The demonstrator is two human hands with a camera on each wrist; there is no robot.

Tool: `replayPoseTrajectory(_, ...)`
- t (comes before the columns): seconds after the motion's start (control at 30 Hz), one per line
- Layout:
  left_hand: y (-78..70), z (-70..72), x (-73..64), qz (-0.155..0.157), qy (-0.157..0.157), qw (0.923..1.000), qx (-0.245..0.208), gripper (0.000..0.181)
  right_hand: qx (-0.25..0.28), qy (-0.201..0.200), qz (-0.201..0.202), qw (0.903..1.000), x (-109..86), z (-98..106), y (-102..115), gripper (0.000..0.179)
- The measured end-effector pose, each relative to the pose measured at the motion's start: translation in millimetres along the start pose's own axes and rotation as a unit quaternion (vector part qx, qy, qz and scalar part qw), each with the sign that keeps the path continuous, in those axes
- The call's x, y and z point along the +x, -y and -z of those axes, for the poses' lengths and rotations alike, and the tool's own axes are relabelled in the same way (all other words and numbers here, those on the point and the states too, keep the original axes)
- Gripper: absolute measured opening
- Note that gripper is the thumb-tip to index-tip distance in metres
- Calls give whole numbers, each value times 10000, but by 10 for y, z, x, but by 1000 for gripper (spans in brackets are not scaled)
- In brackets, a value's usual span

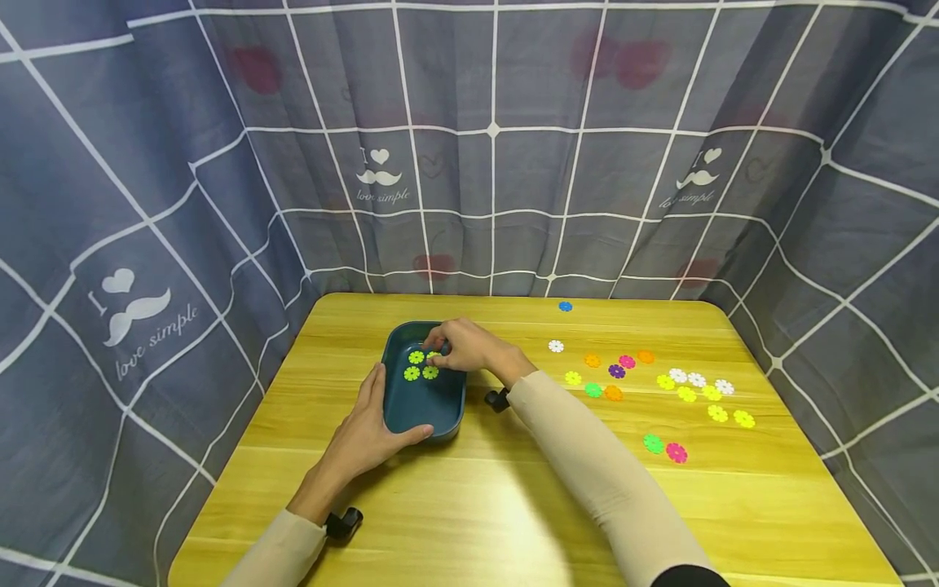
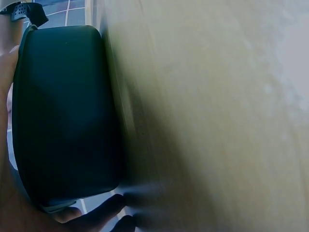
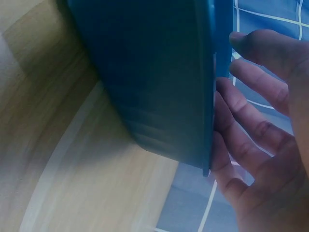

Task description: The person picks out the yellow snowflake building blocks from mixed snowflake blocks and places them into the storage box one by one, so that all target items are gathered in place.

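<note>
A dark teal plastic tray (image 1: 425,414) stands on the table, several yellow-green flower-shaped discs (image 1: 412,373) lying flat inside. My left hand (image 1: 370,432) holds its near left corner, fingers along the left side and thumb across the near rim; the left wrist view shows the outer wall of the tray (image 2: 67,111) with fingertips beyond it. Over the far right rim reaches my right hand (image 1: 469,346), thumb and index fingertips right at the upper right disc, partly covering it. In the right wrist view its fingers (image 3: 251,135) are spread and loosely bent beside the rim; no disc shows between them.
Loose flower discs lie right of the tray: a blue one (image 1: 566,306) far back, a white one (image 1: 556,346), a purple one (image 1: 616,371), a green one (image 1: 653,443) and a pink one (image 1: 677,452) nearer. A grey checked curtain (image 1: 455,179) encloses the wooden table (image 1: 513,505).
</note>
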State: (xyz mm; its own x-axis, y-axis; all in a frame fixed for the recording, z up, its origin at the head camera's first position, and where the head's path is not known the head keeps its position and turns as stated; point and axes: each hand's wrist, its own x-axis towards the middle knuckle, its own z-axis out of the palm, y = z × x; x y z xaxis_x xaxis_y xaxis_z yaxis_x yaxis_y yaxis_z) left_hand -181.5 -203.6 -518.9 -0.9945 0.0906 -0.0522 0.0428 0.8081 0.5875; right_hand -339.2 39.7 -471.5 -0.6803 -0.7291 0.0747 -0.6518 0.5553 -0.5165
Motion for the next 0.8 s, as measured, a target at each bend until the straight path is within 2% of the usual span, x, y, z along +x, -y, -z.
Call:
replayPoseTrajectory(0.57,20,-8,9,58,59,10000,-29,151,51,-229,200,9995,-95,-13,-28,31)
replayPoseTrajectory(0.8,13,-7,13,55,52,10000,0,152,-112,-356,289,9989,-116,-15,-65,29)
